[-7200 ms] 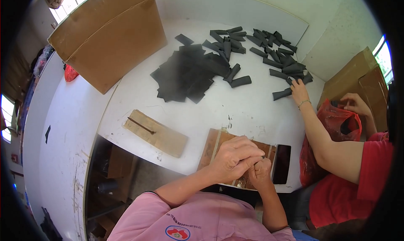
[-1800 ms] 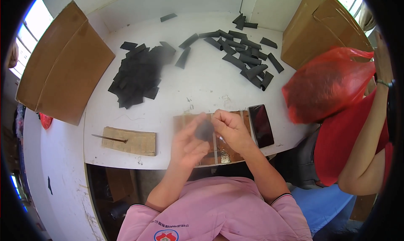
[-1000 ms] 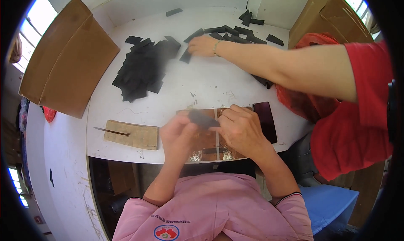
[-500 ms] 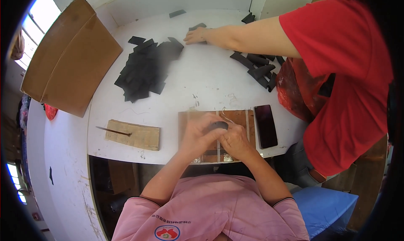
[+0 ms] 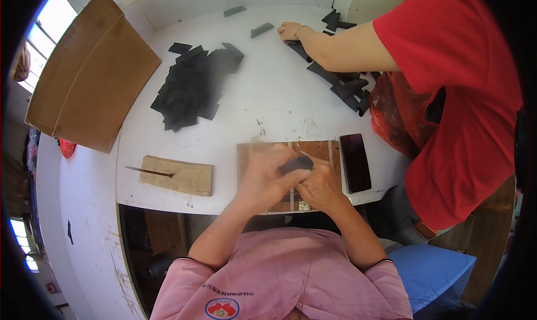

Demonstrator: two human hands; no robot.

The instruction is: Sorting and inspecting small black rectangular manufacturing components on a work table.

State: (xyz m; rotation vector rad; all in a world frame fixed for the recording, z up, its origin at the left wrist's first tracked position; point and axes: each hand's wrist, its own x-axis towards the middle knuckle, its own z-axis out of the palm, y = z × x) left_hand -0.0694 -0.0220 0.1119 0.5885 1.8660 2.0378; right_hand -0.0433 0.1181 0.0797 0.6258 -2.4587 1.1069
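Note:
My left hand [image 5: 268, 174] and my right hand [image 5: 320, 184] come together above a brown board [image 5: 332, 155] with pale strips, at the table's front edge. Between them is a black piece [image 5: 299, 163], soft-looking and bent, with the fingers of both hands closed on it. Whether it is cloth or foam I cannot tell. Part of it is hidden by my fingers, and haze blurs the left hand. A large heap of flat black pieces [image 5: 187, 90] lies farther off to the left.
Right of the board lies a dark phone [image 5: 355, 163]. To the left, a thin pointed tool [image 5: 151, 172] rests on a cardboard piece [image 5: 196, 179]. A cardboard box [image 5: 92, 79] stands far left. A co-worker's hand [image 5: 290, 31] reaches in beside curled black pieces [image 5: 349, 89] and a red plastic bag [image 5: 391, 118].
The black piece in my hands has turned and shifted slightly right. The co-worker's hand has moved right from one black piece, leaving it on the table, to others.

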